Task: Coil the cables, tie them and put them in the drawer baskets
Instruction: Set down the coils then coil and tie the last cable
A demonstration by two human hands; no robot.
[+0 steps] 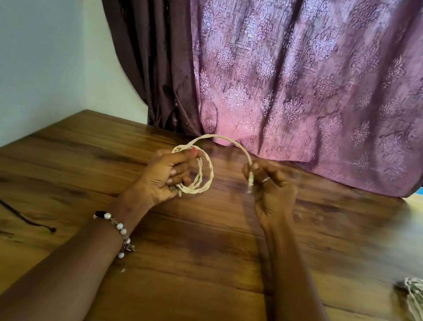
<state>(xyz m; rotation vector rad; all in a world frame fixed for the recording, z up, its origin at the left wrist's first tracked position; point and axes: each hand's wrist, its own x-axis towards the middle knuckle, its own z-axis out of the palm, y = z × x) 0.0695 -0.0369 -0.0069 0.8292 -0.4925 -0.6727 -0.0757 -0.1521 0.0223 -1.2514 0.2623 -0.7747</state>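
A wooden table [190, 241] stands against a pale wall, with a patterned mauve curtain [317, 80] hanging behind its far edge.

The left hand [165, 175] is closed on a cream cable [203, 176]. Its fingers [182, 160] are curled through several finished loops, and the thumb presses the top of the bundle. The loops hang just right of the curled fingers, clear of the table.

The right hand [273, 185] pinches the free end of the same cable between thumb and fingertips [253, 167]. The plug end points down below the pinch. The remaining fingers are loosely curled and hold nothing else. Between the two hands the cable rises in one open arch, which is the last uncoiled length.

Risks from this position:
- If the left grip loosens while the last turn is laid on, the stiff loops are likely to spring apart and the coil must be redone.
- If the arch is twisted as it is brought over, the final loop may sit across the others and make the tie uneven.
- If the pinch near the plug slips, the end may whip free.

Outward of the hands, a dark cable [0, 196] lies uncoiled on the table, well left of the left wrist. A pale bundle [422, 305] lies well right of the right forearm. No drawer basket is in view.
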